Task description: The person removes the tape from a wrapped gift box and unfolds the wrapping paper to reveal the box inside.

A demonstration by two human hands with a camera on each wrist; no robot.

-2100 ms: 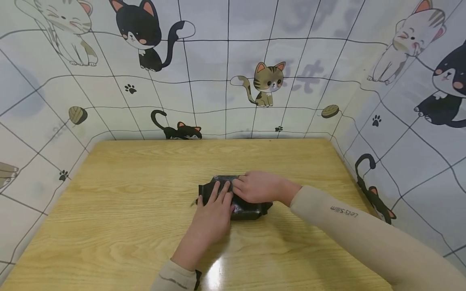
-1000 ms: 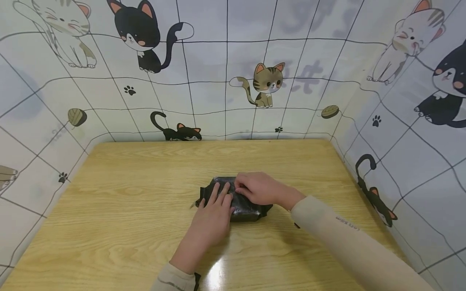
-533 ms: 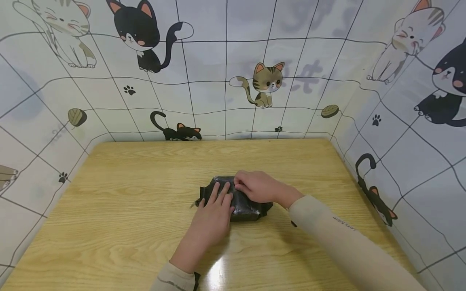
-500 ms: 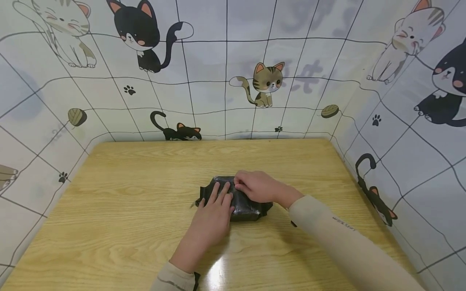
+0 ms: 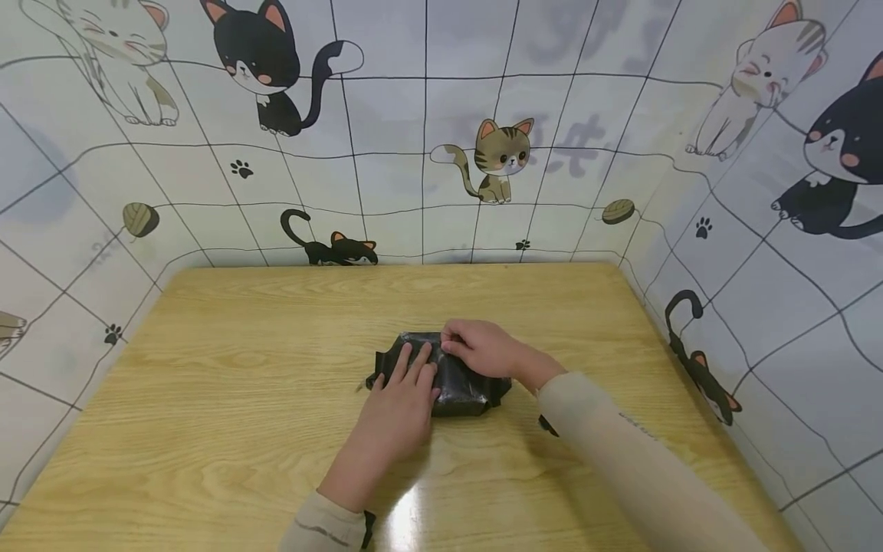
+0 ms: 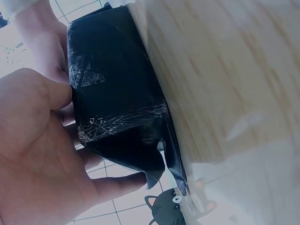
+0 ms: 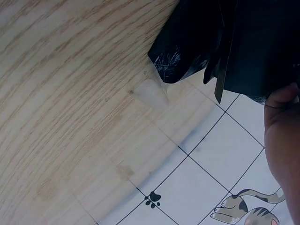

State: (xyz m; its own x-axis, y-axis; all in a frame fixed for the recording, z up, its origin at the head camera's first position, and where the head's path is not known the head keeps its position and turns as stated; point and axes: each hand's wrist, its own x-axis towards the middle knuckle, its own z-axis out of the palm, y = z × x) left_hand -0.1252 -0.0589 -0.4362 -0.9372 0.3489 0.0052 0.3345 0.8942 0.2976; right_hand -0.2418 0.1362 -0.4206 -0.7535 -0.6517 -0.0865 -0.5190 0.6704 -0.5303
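Starts at far left with a white cat-print backdrop [image 5: 389, 180], hung along the left, rear and right of a wood-grain table [image 5: 262, 345]. Then on to a small translucent piece [image 7: 150, 93] at the left end of a black plastic parcel [image 5: 465, 392] (too faint to tell whether tape or film). Below, at the bottom edge, to a beige left sleeve [image 5: 323, 529] and, reaching up from it, to the left hand [image 5: 396, 414], laid on the parcel's left part with fingers spread and fairly straight; in the left wrist view, with thumb against its side. Further along, back to the parcel: lying near the middle of the table, under both hands, scuffed and creased. Next, to the right hand [image 5: 483, 349], with fingers curled, pinching at the wrapping on top. Cannot tell exactly which edge or fold. Ends with a beige right sleeve [image 5: 614, 452], slanting down across the table.
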